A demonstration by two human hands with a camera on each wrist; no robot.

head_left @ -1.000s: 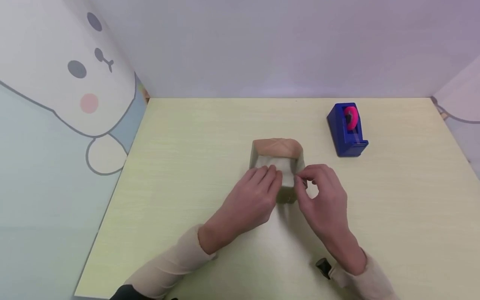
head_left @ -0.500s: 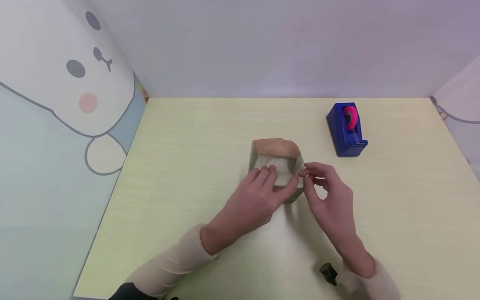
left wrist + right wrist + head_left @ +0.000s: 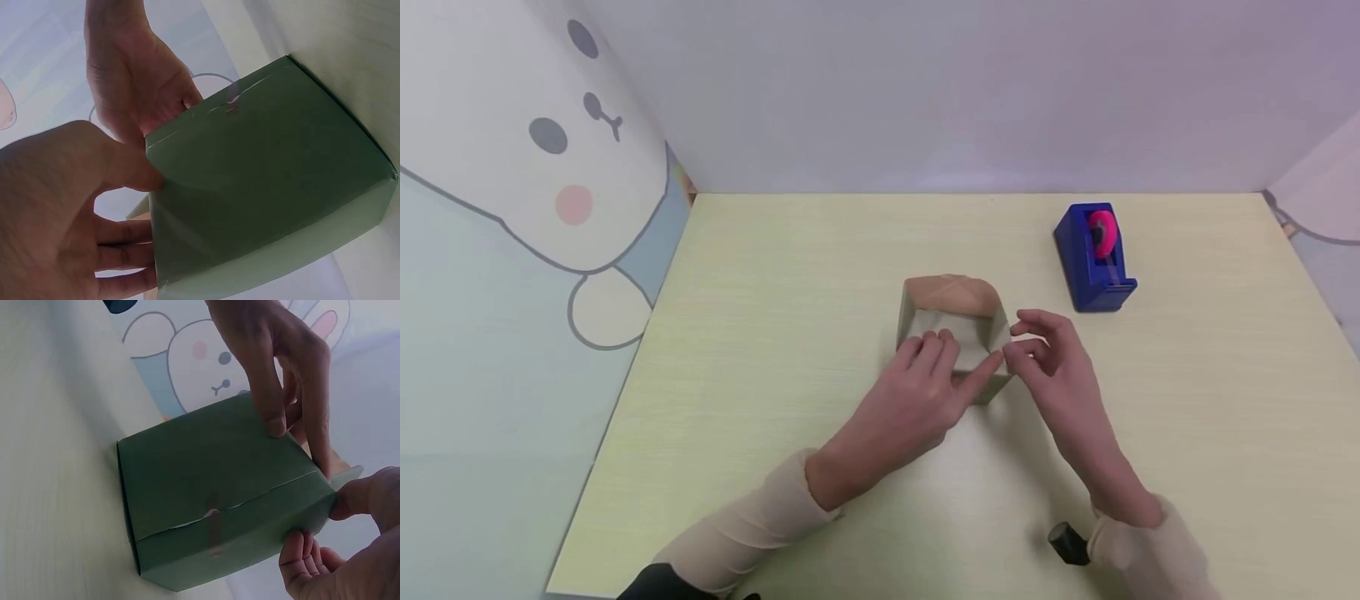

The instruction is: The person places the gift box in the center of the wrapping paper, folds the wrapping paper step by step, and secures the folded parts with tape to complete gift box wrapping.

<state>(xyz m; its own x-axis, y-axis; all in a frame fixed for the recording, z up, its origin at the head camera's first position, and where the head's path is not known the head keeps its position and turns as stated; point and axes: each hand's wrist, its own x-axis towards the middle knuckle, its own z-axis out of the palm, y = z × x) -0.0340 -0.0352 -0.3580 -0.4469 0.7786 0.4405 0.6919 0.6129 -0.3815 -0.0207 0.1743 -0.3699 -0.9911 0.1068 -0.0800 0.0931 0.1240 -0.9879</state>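
Observation:
An open-topped box (image 3: 962,327) of folded green paper stands in front of me, with a brown flap (image 3: 951,296) at its far side. My left hand (image 3: 906,400) grips its near wall: the thumb lies outside, several fingers reach inside, and the index finger stretches to the near right corner. At that corner my right hand (image 3: 1067,379) has its thumb on the rim, while curled fingers lie against the right side, as the right wrist view shows. A strip of clear tape (image 3: 214,531) crosses a seam on the green wall (image 3: 194,465).
A blue tape dispenser (image 3: 1093,267) with a pink roll (image 3: 1102,234) stands at the back right of the pale wooden table (image 3: 775,292). A wall closes off the table's far edge. Near my right sleeve is a small black device (image 3: 1069,544).
My left index finger has stretched out to the box's near right corner. The right hand has shifted slightly right and outward, its fingers spreading apart. The box stays in nearly the same place.

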